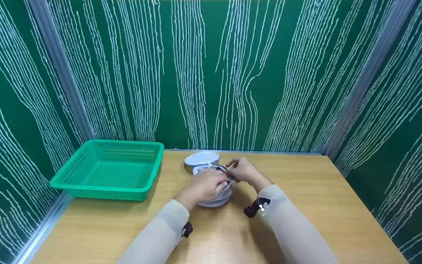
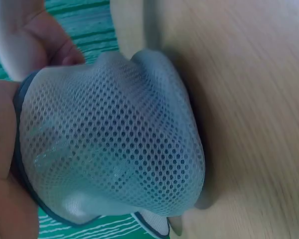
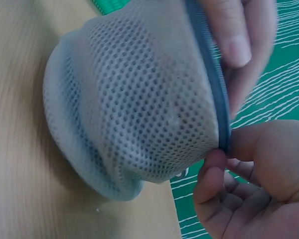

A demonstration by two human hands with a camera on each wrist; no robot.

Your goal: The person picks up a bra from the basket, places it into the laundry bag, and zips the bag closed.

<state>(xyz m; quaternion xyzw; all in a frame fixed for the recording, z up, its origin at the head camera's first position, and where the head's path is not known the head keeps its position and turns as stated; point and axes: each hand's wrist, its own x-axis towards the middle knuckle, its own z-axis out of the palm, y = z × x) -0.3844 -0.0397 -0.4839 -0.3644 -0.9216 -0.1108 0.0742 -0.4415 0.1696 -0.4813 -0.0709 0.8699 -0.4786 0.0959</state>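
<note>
A round grey mesh laundry bag point(image 1: 216, 200) with a dark zipper edge stands upright on the table. Its pale lid flap point(image 1: 202, 158) is folded back on the far side. My right hand point(image 1: 245, 171) pinches the zipper rim point(image 3: 223, 117) between thumb and index finger, as the right wrist view shows. Over the bag's opening is my left hand point(image 1: 208, 183), its fingertips partly hidden at the rim. In the left wrist view that hand point(image 2: 7, 164) lies across the dark edge, and I cannot tell whether it grips anything inside.
A green plastic basket point(image 1: 106, 195) with perforated sides stands to the left on the wooden table point(image 1: 299, 198). Green panels point(image 1: 211, 73) with wavy white lines rise behind and at both sides, joined by grey metal posts point(image 1: 370, 79).
</note>
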